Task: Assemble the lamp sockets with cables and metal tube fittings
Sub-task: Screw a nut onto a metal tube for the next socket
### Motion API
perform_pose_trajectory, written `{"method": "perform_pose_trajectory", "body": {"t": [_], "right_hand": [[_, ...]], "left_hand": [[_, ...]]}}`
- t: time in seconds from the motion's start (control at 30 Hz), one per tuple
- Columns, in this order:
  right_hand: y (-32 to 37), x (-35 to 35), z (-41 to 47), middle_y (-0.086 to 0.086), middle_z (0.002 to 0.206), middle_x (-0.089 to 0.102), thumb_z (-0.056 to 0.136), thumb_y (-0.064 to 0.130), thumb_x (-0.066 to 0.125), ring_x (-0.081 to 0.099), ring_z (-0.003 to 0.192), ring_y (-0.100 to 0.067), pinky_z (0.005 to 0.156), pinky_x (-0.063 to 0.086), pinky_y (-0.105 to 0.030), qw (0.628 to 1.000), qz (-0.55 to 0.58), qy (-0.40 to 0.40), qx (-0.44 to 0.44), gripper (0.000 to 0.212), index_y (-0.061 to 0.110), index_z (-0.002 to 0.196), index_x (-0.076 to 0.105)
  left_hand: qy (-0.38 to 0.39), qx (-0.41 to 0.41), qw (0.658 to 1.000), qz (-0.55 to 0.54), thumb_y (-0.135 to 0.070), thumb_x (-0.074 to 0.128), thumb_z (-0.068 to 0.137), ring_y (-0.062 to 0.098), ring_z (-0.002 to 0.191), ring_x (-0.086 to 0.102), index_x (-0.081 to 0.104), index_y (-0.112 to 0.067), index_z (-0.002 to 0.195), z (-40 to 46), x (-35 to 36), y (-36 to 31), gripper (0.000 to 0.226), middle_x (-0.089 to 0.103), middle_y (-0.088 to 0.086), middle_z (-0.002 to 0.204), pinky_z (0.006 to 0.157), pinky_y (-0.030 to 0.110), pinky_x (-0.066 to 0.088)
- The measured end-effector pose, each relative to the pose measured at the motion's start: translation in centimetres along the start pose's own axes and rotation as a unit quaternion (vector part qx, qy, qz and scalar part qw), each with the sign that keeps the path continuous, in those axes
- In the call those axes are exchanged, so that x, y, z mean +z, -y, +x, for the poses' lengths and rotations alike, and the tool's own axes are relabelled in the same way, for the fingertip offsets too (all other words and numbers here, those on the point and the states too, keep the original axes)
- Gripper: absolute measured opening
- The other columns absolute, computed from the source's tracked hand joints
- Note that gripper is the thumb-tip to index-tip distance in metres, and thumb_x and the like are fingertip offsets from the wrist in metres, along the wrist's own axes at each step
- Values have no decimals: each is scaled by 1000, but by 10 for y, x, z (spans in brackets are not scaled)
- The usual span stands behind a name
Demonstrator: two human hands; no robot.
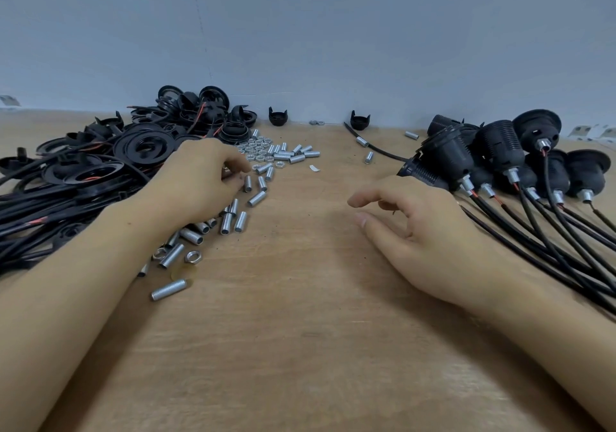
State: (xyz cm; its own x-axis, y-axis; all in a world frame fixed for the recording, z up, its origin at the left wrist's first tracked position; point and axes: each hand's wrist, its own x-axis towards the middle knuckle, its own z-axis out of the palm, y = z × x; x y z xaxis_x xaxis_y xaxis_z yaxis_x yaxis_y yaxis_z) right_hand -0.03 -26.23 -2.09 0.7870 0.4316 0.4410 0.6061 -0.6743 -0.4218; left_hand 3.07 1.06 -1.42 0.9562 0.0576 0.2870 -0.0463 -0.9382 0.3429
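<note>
Several threaded metal tubes (230, 221) lie scattered left of centre on the wooden table (300, 331), with a cluster of metal nuts (256, 150) behind them. My left hand (196, 181) hovers over the tubes, fingers curled down, fingertips pinching a small metal piece that is mostly hidden. My right hand (416, 231) rests on the table at right, fingers loosely curled, holding nothing. Assembled black lamp sockets (500, 158) with black cables (550, 248) lie in a row at the right, just beyond my right hand.
A heap of black socket rings, caps and loose cables (110, 158) fills the left side. Two black socket caps (277, 116) stand near the grey wall. A few stray tubes (368, 157) and a cable piece lie at the back middle.
</note>
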Motion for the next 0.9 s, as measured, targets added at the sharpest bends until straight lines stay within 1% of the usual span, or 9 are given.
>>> {"method": "perform_pose_trajectory", "body": {"t": [0.2, 0.33, 0.4, 0.47, 0.53, 0.63, 0.7, 0.83, 0.9], "right_hand": [[1, 1, 0, 24, 95, 58, 90, 25, 62, 48, 87, 6, 81, 35, -7, 1000, 5, -1, -2, 15, 25, 103, 68], [2, 0, 0, 24, 95, 58, 89, 27, 61, 50, 88, 5, 80, 35, -8, 1000, 5, 1, 0, 16, 25, 103, 69], [1, 0, 0, 24, 95, 58, 89, 28, 60, 49, 87, 5, 82, 35, -5, 1000, 7, 3, 2, 17, 25, 104, 69], [1, 0, 0, 22, 96, 59, 89, 26, 61, 48, 90, 4, 83, 35, -5, 1000, 6, 2, 1, 17, 24, 104, 69], [1, 0, 0, 19, 98, 62, 89, 25, 62, 49, 92, 3, 82, 36, -10, 1000, 8, 2, 1, 16, 24, 104, 69], [1, 0, 0, 19, 98, 62, 89, 26, 61, 50, 89, 5, 81, 35, -6, 1000, 7, 6, 2, 16, 25, 103, 69], [0, 0, 0, 19, 97, 61, 90, 25, 63, 48, 87, 5, 81, 33, -4, 1000, 5, 5, 1, 15, 24, 103, 69], [0, 0, 0, 20, 96, 60, 90, 24, 63, 47, 89, 9, 81, 34, -5, 1000, 5, 3, 0, 15, 24, 103, 69], [-1, 0, 0, 19, 97, 61, 90, 23, 63, 47, 88, 10, 81, 34, -7, 1000, 6, 3, -3, 15, 23, 103, 69]], "left_hand": [[-17, 7, 1000, -15, -8, 63, 90, 11, 83, 62, 75, -20, 104, -1, 0, -1, 22, 69, -5, 89, 78, 24, 47], [-53, 16, 998, -34, -8, 63, 91, 9, 83, 60, 72, -14, 113, -2, -1, -2, 25, 70, -2, 96, 81, 18, 43], [-69, 21, 996, -47, -10, 65, 91, 2, 80, 59, 73, -18, 110, -3, -6, -5, 22, 71, -6, 95, 78, 8, 40], [-52, 26, 995, -86, -19, 72, 88, -5, 75, 61, 75, -27, 99, -5, -14, -9, 14, 70, -17, 84, 67, 2, 40], [-4, 41, 994, -103, -26, 78, 83, -10, 73, 62, 75, -34, 87, -10, -19, -15, 9, 70, -20, 73, 61, 1, 40], [30, 61, 996, -56, -20, 81, 79, -16, 64, 58, 77, -32, 83, -16, -16, -24, 14, 66, -24, 69, 59, -3, 36], [21, 53, 998, -23, -16, 83, 77, -12, 62, 56, 78, -29, 88, -19, -11, -28, 17, 68, -19, 74, 63, 0, 37], [-1, 20, 999, -37, -13, 86, 72, -2, 76, 64, 78, -28, 86, -20, -11, -28, 23, 71, -14, 75, 81, 24, 53], [2, 11, 999, -44, -12, 87, 71, -4, 73, 64, 78, -28, 86, -19, -11, -26, 24, 71, -14, 75, 75, 18, 51]]}}
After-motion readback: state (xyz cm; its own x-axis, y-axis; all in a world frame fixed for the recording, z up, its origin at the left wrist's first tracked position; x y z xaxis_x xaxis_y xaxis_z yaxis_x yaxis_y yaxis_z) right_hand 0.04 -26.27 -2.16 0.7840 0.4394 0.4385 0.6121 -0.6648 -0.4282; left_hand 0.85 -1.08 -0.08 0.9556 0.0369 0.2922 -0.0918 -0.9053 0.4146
